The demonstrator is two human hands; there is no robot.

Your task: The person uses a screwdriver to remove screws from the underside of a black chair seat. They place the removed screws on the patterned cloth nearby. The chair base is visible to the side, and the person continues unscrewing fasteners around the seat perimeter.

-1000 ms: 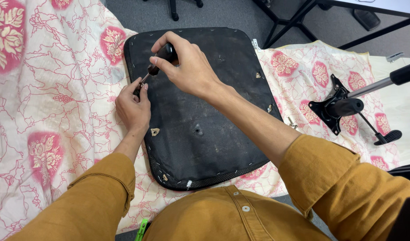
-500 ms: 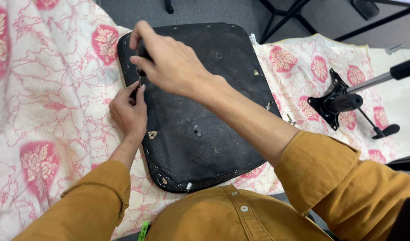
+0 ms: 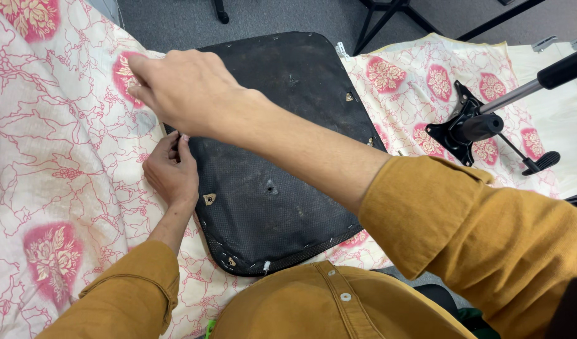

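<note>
A black chair seat base (image 3: 288, 163) lies upside down on a cream cloth with red floral print (image 3: 56, 188), its fabric-covered underside facing up, stapled along the rim and dotted with small brass-coloured threaded inserts. The left hand (image 3: 172, 172) rests at the seat's left edge, fingers curled together and pressed to the rim; whatever it may be pinching is hidden under the other hand, so its hold cannot be told. The right hand (image 3: 185, 91) reaches across from the right, above the seat's upper left corner and out over the cloth, fingers bent and drawn loosely together; its palm faces down and away, so whether it grips anything cannot be told. The right forearm and mustard-yellow sleeve (image 3: 483, 232) cross the seat diagonally and cover much of its right side and lower corner. To the right, well apart from the seat, a black chair tilt mechanism (image 3: 467, 125) with a gas lift cylinder (image 3: 552, 75) lies on the cloth, beside a black lever knob (image 3: 543, 161). Grey carpet (image 3: 282, 16) and black furniture legs (image 3: 389, 16) show beyond the top edge.
</note>
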